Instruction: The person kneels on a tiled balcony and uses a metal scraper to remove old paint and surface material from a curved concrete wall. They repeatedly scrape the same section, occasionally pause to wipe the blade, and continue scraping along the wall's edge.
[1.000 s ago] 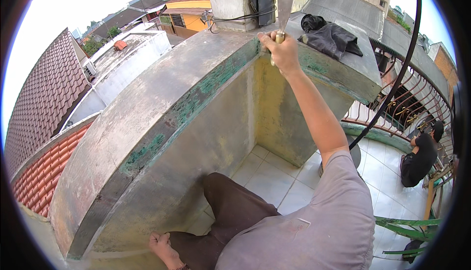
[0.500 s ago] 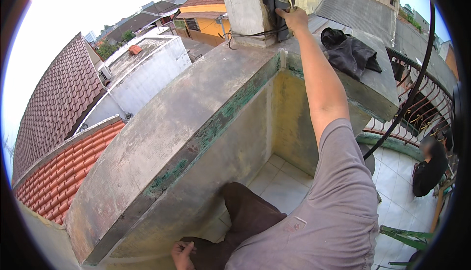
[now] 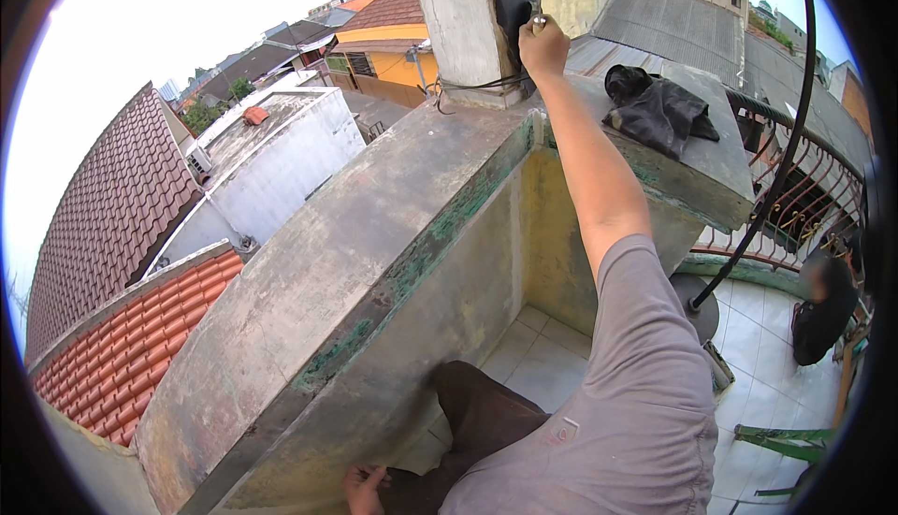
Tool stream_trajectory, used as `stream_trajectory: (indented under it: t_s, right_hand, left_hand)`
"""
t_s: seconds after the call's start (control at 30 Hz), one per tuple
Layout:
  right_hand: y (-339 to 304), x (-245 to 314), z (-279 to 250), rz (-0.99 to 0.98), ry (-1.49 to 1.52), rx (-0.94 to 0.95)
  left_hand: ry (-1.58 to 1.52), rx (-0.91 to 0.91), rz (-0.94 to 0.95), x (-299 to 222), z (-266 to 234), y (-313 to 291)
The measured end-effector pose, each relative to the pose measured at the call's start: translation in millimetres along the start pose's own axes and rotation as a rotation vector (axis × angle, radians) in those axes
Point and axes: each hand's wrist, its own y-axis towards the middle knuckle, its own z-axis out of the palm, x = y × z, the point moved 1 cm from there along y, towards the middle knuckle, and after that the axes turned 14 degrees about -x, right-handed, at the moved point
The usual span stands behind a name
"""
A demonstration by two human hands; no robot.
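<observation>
My right hand [image 3: 544, 47] reaches out at full arm's length, its fingers closed round a small hand tool. Only the tool's rounded, pale handle end [image 3: 539, 21] shows; the fist hides most of the rest, so its kind is unclear. Just beyond the fist, a dark grey panel or patch [image 3: 514, 8] covers one side of the whitish pillar [image 3: 456, 24]. Low in the view, my left hand [image 3: 365, 489] rests beside my bent knee, thumb and fingers drawn together. Whether anything sits between them I cannot make out.
A broad, weathered concrete ledge [image 3: 337, 244] curves below the pillar, with a thin black cable [image 3: 482, 86] round the pillar's foot. Dark crumpled cloth [image 3: 659, 113] lies on the ledge at right. A black pole [image 3: 767, 197] crosses a railing [image 3: 804, 159]. Another person [image 3: 823, 314] is at far right.
My right hand has turned into a fist with the handle end facing me; the grey flat piece seen at its fingers is now hidden. My left hand stays by the knee. The view has shifted slightly.
</observation>
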Motion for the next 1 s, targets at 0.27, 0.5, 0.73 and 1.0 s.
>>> stream_trajectory:
  t_s: [0.27, 0.5, 0.73, 1.0]
  right_hand:
    - [1, 65, -22, -0.169, 0.250, -0.337]
    - [2, 134, -123, 0.334, 0.672, -0.134]
    - [-99, 191, -189, 1.208, 0.833, 0.718]
    - [-261, 196, -280, 1.621, 0.850, 0.563]
  left_hand:
    - [0.064, 0.032, -0.044, 36, -12, 6]
    - [-0.001, -0.144, 0.202, 6, -1, 0]
    - [0.010, -0.062, 0.963, -165, 29, -46]
    - [0.506, -0.214, 1.614, -253, 57, -37]
